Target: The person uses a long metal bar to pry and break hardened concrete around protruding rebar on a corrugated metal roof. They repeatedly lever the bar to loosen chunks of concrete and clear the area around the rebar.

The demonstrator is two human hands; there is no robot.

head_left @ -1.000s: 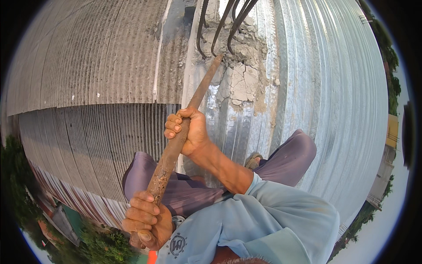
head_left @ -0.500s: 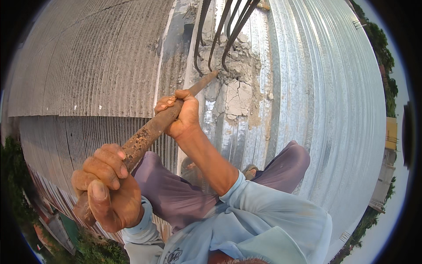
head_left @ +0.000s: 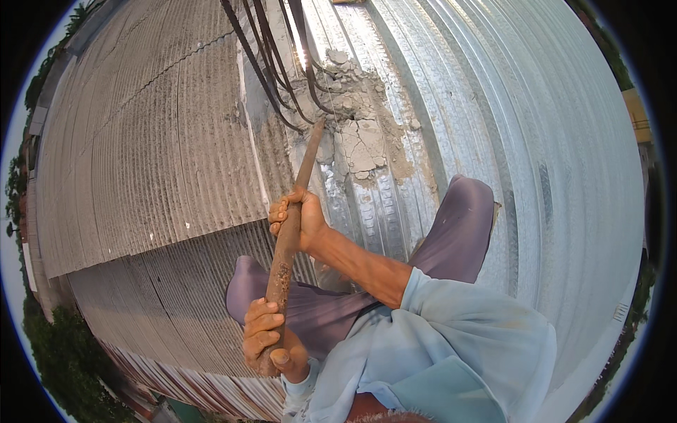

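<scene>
A long rusty iron bar slants away from me, its far tip down in broken concrete. My left hand is wrapped round its thick near end, low by my lap. Farther up the shaft, my right hand grips it with fingers closed. Cracked grey concrete lies around and to the right of the tip, with loose rubble behind. Several bent steel reinforcing rods rise from this rubble, close to the bar's tip. Whether the tip touches a rod I cannot tell.
Shiny corrugated metal roofing spreads to the right. Weathered grey corrugated sheets cover the left, stepping down to a lower roof section. My knees are bent on either side of the bar. Trees show beyond the roof's left edge.
The bar's near end has swung right and closer to my body, with both hands still on it, so it stands steeper in the picture. My view has turned somewhat.
</scene>
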